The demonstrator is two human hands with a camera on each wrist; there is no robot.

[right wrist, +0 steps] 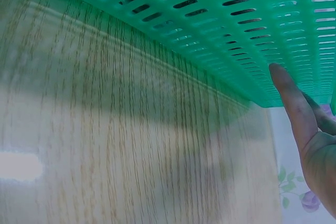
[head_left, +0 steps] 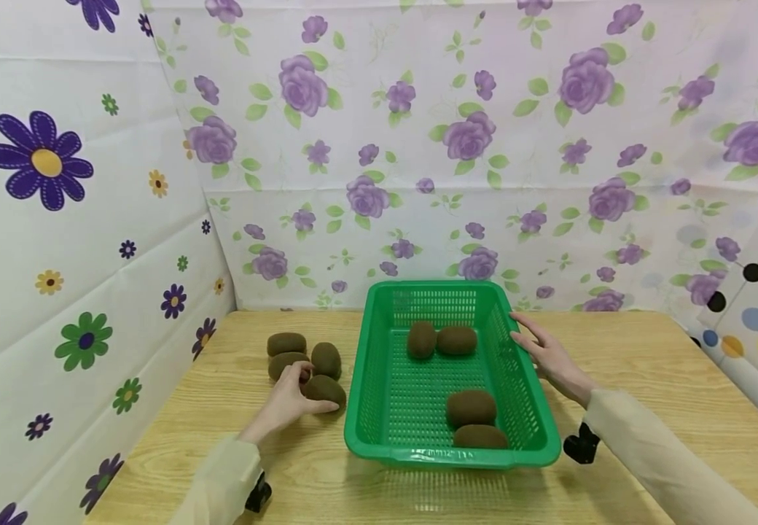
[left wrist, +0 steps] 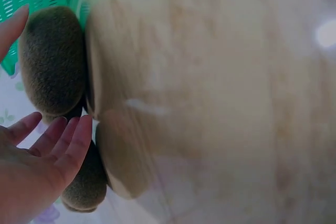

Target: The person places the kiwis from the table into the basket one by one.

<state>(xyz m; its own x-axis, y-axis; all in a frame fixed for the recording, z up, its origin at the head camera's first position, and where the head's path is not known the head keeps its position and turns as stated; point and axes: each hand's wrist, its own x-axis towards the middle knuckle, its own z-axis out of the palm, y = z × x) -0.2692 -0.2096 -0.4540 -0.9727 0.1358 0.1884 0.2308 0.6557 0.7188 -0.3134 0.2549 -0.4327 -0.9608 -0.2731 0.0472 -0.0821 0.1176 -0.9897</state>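
Sleeves (head_left: 657, 456) angled forward; left hand (head_left: 288, 397) pinches brown kiwi (head_left: 323, 392) endwise; right hand (head_left: 552, 361), fingers straight, touches green basket (head_left: 418, 455).

Behind the far edge of the pale, wood-grained counter (head_left: 667, 379) stands a white rose-print sheet (head_left: 418, 240), patterned with purple blooms and green leaves and crossed by faint horizontal creases. Along the left edge rises a white daisy-print sheet (head_left: 90, 270) strewn with purple, green and orange flowers, also creased, while by the right edge hangs a dotted sheet (head_left: 754, 299) with black, yellow, blue and orange spots and thin lines. In each wrist view, a bright glare (left wrist: 328, 33) shines off the counter.
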